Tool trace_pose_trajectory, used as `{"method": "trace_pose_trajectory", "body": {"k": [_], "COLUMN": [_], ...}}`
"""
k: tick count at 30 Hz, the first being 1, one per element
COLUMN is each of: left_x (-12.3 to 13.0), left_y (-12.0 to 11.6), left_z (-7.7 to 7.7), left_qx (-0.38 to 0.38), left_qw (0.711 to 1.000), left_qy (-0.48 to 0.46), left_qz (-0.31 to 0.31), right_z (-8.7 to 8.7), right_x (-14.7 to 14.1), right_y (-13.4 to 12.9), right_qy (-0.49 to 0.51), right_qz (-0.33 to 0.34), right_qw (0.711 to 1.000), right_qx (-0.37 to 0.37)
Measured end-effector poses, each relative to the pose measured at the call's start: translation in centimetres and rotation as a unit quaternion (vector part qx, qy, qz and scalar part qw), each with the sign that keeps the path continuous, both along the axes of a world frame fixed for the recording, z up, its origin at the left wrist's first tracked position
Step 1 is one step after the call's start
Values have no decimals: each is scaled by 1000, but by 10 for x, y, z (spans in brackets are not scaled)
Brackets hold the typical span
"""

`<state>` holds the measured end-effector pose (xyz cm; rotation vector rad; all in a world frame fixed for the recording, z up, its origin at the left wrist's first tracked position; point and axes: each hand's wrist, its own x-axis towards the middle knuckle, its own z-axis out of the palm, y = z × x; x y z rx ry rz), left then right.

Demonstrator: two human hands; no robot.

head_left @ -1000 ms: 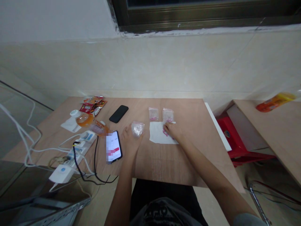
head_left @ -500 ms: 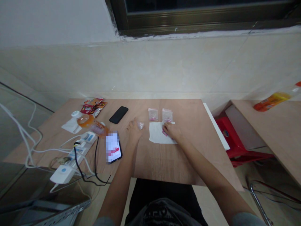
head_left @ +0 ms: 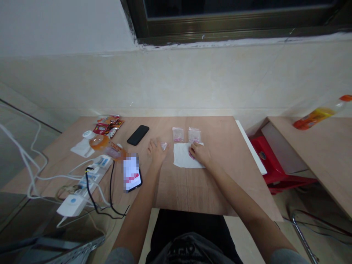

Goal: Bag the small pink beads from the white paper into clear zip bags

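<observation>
The left hand [head_left: 157, 152] is partly closed, its fingertips pinching a small clear plastic bag [head_left: 164, 146] at the side nearest the right hand. A second ago that bag was a puffy bundle under the palm; now only a small crumpled bit shows past the fingers. The right hand [head_left: 200, 154] rests on a sheet of white paper [head_left: 183, 157], its fingertips on pink bits [head_left: 191, 156] at the paper's left edge. Whether it grips them is impossible to tell. It has barely moved.

Just above the paper lie two small clear bags of pink bits [head_left: 178, 134]. Further left are a black phone [head_left: 138, 135], a second phone with a blurred screen [head_left: 132, 174], a power strip [head_left: 96, 175] and snack packets [head_left: 108, 124], all on the wooden table [head_left: 192, 194].
</observation>
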<state>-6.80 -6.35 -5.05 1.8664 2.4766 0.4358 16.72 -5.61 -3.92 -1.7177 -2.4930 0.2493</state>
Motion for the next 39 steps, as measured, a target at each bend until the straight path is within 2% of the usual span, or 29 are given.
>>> {"method": "trace_pose_trajectory", "body": {"k": [4, 7, 15, 19, 21, 24, 26, 28, 32, 39], "left_x": [0, 0, 3, 3, 3, 2, 2, 1, 1, 1], "left_y": [3, 5, 5, 4, 4, 4, 4, 4, 5, 6], "left_z": [-19, -26, -24, -24, -25, -26, -27, -28, -30, -31], "left_qx": [-18, -23, -29, -25, -22, -14, -9, -7, -5, 1], "left_qw": [1000, 1000, 999, 999, 1000, 1000, 1000, 1000, 1000, 1000], "left_qy": [-4, 1, -7, -6, -6, -6, -3, -1, 4, -3], "left_qz": [5, 10, 20, 19, 18, 14, 14, 16, 20, 25], "right_z": [0, -1, -1, -3, -7, -15, -18, -21, -20, -22], "right_x": [0, 1, -3, -1, 7, 29, 46, 61, 71, 66], "right_y": [-2, -3, -7, -11, -11, -7, -1, 7, 21, 31], "right_qy": [-1, -6, 4, 62, 121, 179, 171, 133, 95, 87], "right_qz": [6, 6, 10, -3, -31, -136, -204, -238, -222, -175], "right_qw": [1000, 1000, 999, 995, 988, 968, 957, 957, 968, 977], "right_qx": [16, 23, 48, 80, 90, 113, 115, 97, 64, 82]}}
